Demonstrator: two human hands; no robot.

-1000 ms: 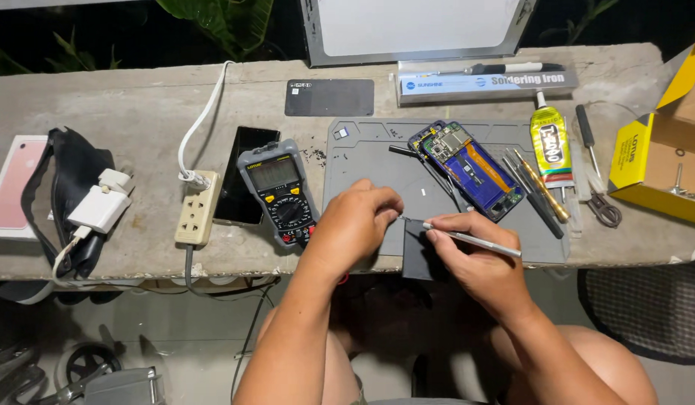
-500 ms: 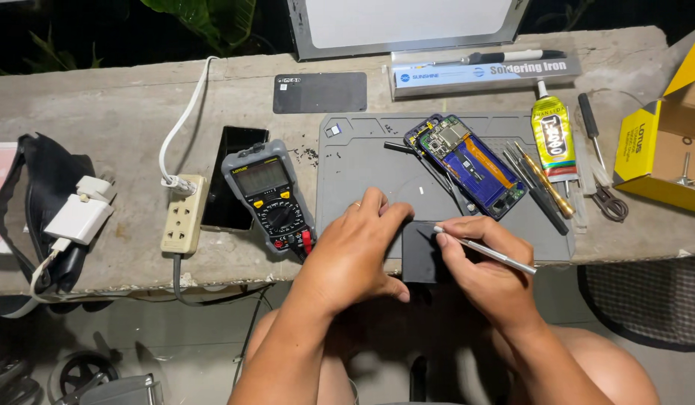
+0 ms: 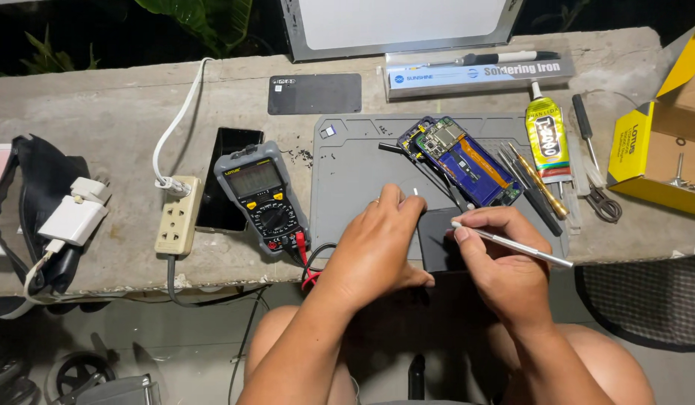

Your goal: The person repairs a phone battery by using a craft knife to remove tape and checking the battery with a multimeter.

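Fingers of my right hand (image 3: 505, 262) pinch a slim metal tool (image 3: 512, 244) over a dark flat part (image 3: 440, 238) at the grey mat's (image 3: 355, 172) front edge; my left hand (image 3: 381, 240) curls shut on that part's left side. Just behind lies an opened phone (image 3: 460, 159), a multimeter (image 3: 261, 196) to the left.

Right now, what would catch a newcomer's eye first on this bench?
The two hands at the near edge of the grey mat: the left hand pinches a small pale piece, the right hand has a grip on a thin metal tool over a dark flat part. Behind them lies an opened phone; left of the mat sits a multimeter.
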